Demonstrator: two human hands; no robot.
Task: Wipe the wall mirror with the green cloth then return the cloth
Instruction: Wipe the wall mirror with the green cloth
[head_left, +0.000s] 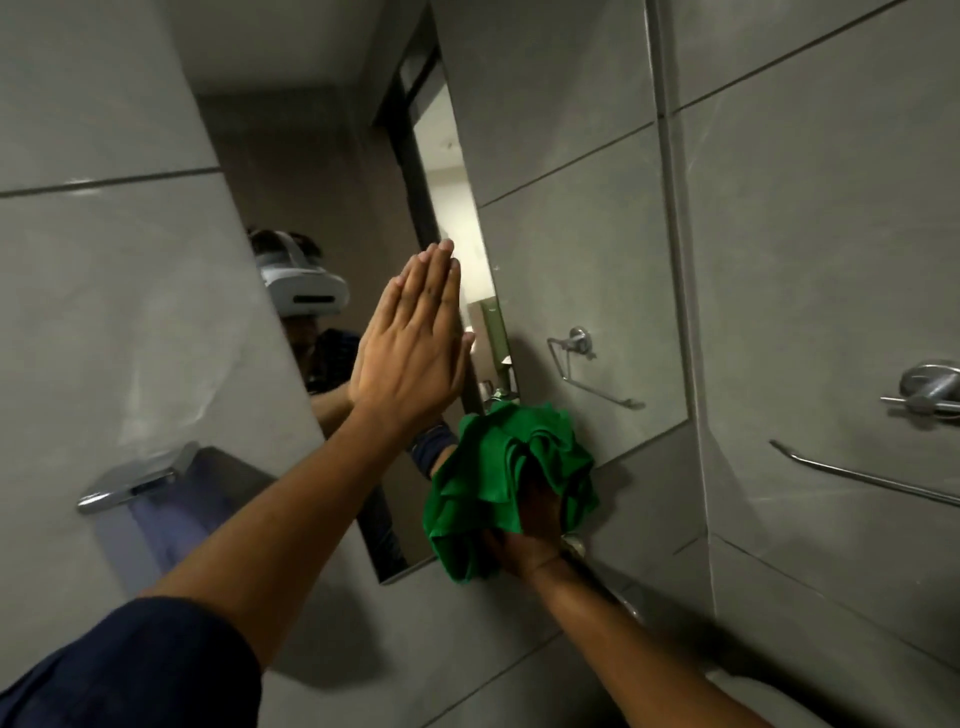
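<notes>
1. Grey tiled walls (831, 260) meet at a corner right of the work area.
2. One wall mirror (332, 171) has its lower edge just below the cloth.
3. One green cloth (498, 483) is bunched against the mirror's lower right part, clenched in the right hand (535, 530).
4. One left hand (410, 343) lies flat, fingers straight, on the glass, grasping nothing.
5. Two towel holders (576, 348) are mounted right of the mirror.

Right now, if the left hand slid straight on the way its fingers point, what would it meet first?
The left hand lies flat on the wall mirror, fingers pointing up. Sliding on, it would likely cross only more glass; nothing else shows in that line, as far as the view tells.
</notes>
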